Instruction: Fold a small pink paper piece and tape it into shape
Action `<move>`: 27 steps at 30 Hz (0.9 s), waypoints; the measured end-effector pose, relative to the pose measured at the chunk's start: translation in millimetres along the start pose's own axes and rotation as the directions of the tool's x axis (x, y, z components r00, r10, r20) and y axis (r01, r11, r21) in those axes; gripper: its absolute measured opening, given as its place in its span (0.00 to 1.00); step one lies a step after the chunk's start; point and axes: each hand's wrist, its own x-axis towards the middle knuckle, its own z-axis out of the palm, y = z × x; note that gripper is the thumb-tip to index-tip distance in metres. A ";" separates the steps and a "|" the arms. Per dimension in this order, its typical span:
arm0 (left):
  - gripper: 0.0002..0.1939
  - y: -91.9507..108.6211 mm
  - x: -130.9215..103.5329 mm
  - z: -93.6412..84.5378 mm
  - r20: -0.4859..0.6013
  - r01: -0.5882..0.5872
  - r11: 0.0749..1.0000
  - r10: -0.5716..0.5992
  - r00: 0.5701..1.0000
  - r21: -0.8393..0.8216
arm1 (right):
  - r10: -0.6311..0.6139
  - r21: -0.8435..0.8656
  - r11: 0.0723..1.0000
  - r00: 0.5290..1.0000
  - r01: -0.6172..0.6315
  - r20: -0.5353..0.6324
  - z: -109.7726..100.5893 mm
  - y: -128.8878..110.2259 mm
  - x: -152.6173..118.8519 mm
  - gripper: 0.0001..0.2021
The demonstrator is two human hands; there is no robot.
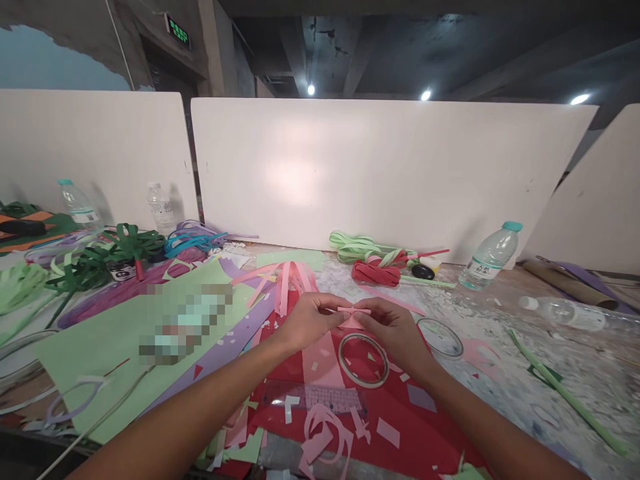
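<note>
Between my two hands is a small piece of pink paper (354, 321), pinched at both ends. My left hand (313, 320) grips its left end between thumb and fingers, and my right hand (387, 327) holds the right end the same way. Just below them, a ring-shaped roll of tape (364, 361) lies on red paper (400, 427). A clear ruler (315, 398) rests nearer to me, with curled pink paper strips (327, 433) beside it. Behind my left hand stands a bunch of looped pink strips (287, 277).
Green paper (100, 360) with a blurred-out object on it covers the left. Red and green strip bundles (375, 273) sit by the white partition (390, 173). An upright water bottle (490, 257), a lying bottle (575, 313) and another tape ring (440, 337) are on the right. Scraps litter the table.
</note>
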 end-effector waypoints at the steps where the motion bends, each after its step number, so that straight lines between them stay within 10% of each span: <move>1: 0.11 -0.7 -0.1 0.0 0.007 -0.003 1.000 0.003 1.000 -0.006 | -0.002 0.005 1.000 1.000 0.002 0.008 -0.1 0.9 0.2 0.12; 27: 0.13 4.2 3.4 0.7 0.052 0.118 0.980 -0.111 0.992 -0.158 | 0.055 0.119 0.991 0.997 -0.062 0.057 -1.3 3.8 0.5 0.12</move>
